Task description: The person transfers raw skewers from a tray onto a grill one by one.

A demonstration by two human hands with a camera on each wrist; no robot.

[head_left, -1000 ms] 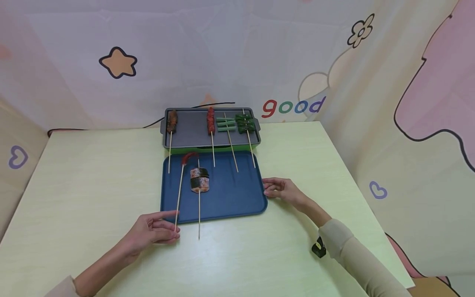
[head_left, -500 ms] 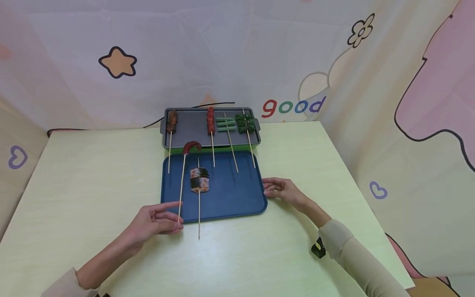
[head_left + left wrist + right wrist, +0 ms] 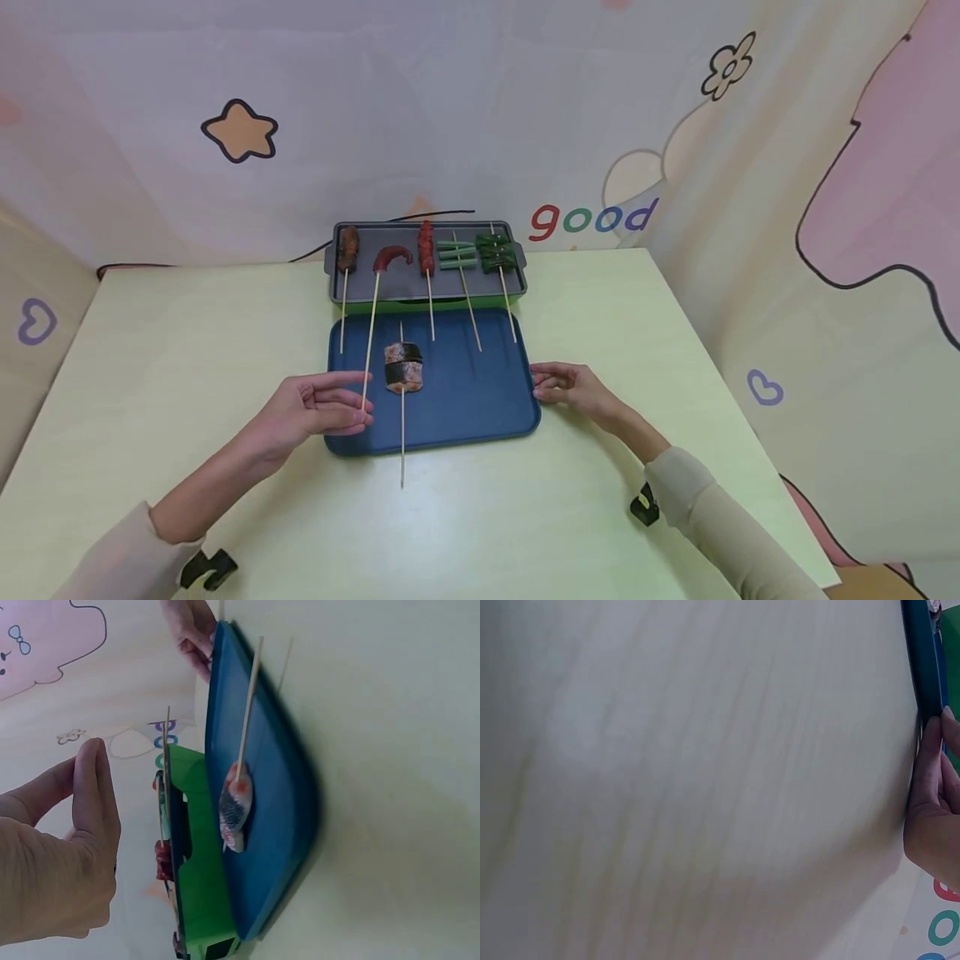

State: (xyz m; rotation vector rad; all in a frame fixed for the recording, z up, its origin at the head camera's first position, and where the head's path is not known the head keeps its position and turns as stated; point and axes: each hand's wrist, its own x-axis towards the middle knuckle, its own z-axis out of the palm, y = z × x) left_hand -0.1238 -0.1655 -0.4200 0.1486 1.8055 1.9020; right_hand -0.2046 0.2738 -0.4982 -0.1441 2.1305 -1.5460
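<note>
My left hand (image 3: 318, 408) pinches the lower end of a skewer with a dark red curled tentacle piece (image 3: 392, 256), held up over the blue tray's left side. The tentacle overlaps the grill plate in the head view. In the left wrist view the held stick is hidden behind my left hand (image 3: 64, 855). On the tray (image 3: 472, 404) lies a skewer with two thick black-and-white pieces (image 3: 403, 367), its stick reaching past the front rim. My right hand (image 3: 573, 390) grips the tray's right rim between thumb and fingers, as the right wrist view shows with the hand (image 3: 934, 795).
Behind the tray stands a green grill with a grey plate (image 3: 401, 283). Across it lie skewers of brown meat (image 3: 348, 250), red pieces (image 3: 426, 247), green stalks (image 3: 457, 254) and dark green leaves (image 3: 495, 252). A black cord (image 3: 311, 250) runs along the back.
My left hand has moved forward and slightly right, carrying the tentacle skewer from over the tray until its tip overlaps the grill plate. The right hand has stayed at the tray's rim.
</note>
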